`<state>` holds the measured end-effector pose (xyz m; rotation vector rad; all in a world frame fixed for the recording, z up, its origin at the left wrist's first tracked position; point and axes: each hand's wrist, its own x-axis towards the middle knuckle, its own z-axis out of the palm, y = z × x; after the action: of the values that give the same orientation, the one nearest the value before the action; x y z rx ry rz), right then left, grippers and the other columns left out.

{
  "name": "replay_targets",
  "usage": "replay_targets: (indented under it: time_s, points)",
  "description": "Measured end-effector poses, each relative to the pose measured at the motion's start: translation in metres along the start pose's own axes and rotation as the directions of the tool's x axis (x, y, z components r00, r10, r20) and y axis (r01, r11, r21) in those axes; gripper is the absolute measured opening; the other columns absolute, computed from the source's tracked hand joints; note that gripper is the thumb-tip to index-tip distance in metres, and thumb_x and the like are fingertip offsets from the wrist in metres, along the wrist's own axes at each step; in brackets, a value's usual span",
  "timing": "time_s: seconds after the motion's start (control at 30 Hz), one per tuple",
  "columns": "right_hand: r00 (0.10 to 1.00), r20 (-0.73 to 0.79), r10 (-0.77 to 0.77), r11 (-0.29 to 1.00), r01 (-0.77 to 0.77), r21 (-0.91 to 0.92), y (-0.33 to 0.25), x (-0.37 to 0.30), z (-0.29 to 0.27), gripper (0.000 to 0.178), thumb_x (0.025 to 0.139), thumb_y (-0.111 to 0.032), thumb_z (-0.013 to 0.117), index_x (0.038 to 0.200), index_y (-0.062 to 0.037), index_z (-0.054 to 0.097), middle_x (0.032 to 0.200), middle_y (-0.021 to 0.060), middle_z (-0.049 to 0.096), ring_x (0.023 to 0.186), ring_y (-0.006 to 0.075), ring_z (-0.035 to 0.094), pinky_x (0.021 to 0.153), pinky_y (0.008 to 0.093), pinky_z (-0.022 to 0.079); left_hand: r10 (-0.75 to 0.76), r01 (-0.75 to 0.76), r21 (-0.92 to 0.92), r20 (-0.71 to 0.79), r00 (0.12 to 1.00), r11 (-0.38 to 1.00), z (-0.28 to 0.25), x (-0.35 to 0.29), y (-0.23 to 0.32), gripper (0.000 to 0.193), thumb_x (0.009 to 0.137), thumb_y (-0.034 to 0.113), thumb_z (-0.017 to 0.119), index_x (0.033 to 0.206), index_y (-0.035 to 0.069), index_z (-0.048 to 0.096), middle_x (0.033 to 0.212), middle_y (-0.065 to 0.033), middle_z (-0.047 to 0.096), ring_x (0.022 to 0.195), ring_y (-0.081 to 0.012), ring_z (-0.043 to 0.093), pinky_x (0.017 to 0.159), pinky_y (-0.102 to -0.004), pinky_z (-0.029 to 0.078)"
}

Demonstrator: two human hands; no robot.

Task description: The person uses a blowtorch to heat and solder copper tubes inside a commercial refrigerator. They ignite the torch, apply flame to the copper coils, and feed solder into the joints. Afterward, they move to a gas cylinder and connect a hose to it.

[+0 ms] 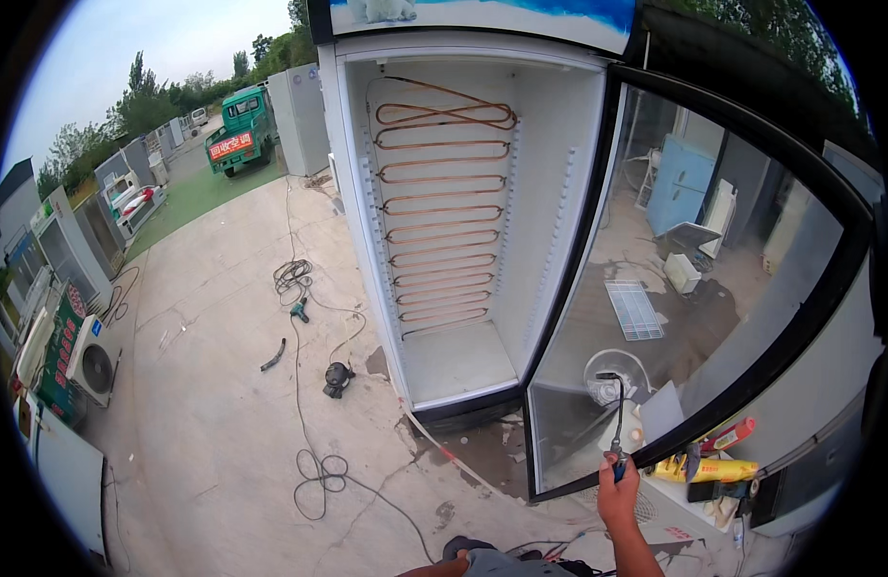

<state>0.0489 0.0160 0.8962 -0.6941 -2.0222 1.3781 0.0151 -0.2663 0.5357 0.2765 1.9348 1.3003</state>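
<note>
My right hand is closed around the dark handle of a hand torch with a thin neck bent at its tip. It is raised in front of the glass door of an upright display fridge, near the door's lower black frame. The door stands wide open to the right. Inside the cabinet, copper tubing zigzags down the back wall in several rows. No flame shows at the torch tip. A bit of my left arm shows at the bottom edge; my left hand is out of the picture.
Right of my hand lie a yellow canister and a red bottle. Cables trail over the concrete by a green power tool, a black hose piece and a dark rounded device. A green truck stands far left.
</note>
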Motion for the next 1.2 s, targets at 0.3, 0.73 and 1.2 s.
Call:
replay_targets:
  time_s: [0.3,0.73,1.2]
  points:
    - [1.000,-0.001,-0.023,1.000,0.023,0.010,-0.012,-0.003,0.002,0.019,0.098,-0.011,0.061,0.110,0.0037,0.063,0.086,-0.0033,0.055,0.075,0.0049,0.047,0.069,0.0226,0.041,-0.027,0.024,0.048,0.073,0.997,0.999,-0.017,-0.032,-0.013,0.029,0.095,0.001,0.057,0.123,0.003,0.064,0.111,-0.0213,0.070,0.108,-0.0394,0.067,0.090,-0.0448,0.055]
    - [0.997,-0.024,-0.079,0.997,0.079,0.019,-0.015,-0.002,0.009,0.023,0.098,-0.018,0.064,0.109,0.0028,0.064,0.084,0.0017,0.063,0.075,0.0089,0.054,0.071,0.0268,0.048,0.130,-0.435,0.397,0.600,0.790,0.809,-0.099,-0.096,0.048,0.033,0.094,0.000,0.057,0.127,0.004,0.062,0.113,-0.0206,0.070,0.108,-0.0388,0.067,0.090,-0.0452,0.055]
    - [0.892,0.409,0.194,0.895,-0.332,0.299,-0.040,-0.009,0.027,0.031,0.104,-0.035,0.063,0.107,-0.0068,0.050,0.066,-0.0017,0.047,0.048,0.0061,0.041,0.043,0.0273,0.035,0.511,-0.393,0.478,-0.143,0.848,0.786,-0.184,-0.141,0.229,0.035,0.100,0.007,0.054,0.135,0.006,0.056,0.099,-0.0128,0.064,0.081,-0.0263,0.062,0.073,-0.0383,0.051]
